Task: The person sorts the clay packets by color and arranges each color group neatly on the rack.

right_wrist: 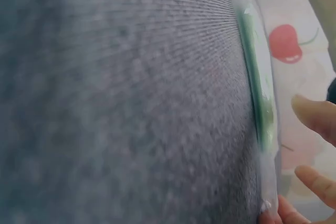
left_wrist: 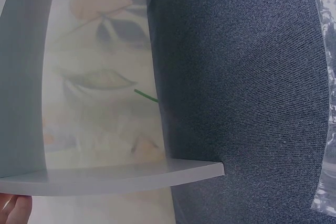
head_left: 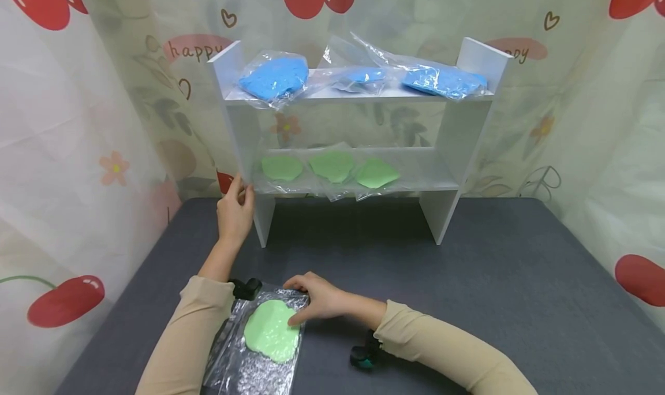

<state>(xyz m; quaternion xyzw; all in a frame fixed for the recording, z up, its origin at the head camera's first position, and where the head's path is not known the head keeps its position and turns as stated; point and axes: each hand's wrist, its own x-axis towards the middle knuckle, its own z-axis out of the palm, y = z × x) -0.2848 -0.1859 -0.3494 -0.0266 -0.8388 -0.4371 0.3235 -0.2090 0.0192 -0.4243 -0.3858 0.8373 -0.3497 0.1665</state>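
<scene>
My left hand (head_left: 235,213) is raised beside the white shelf unit (head_left: 245,135), its fingertips at the outer face of the left side panel. In the left wrist view the fingers (left_wrist: 16,211) show just past the panel's edge (left_wrist: 131,182). Low on the table, my right hand (head_left: 324,298) rests over the far right corner of a clear plastic bag with a flat light green lump (head_left: 272,330) inside. The right wrist view shows this bag (right_wrist: 262,93) edge-on, with thumb and fingers spread and a lower fingertip at its end. Other bags appear to lie under it.
Three clear bags with green lumps (head_left: 332,165) lie on the lower shelf. Bags with blue contents (head_left: 277,77) lie on the top shelf. A dark table (head_left: 467,302) carries the unit, with patterned curtains (head_left: 587,123) around it.
</scene>
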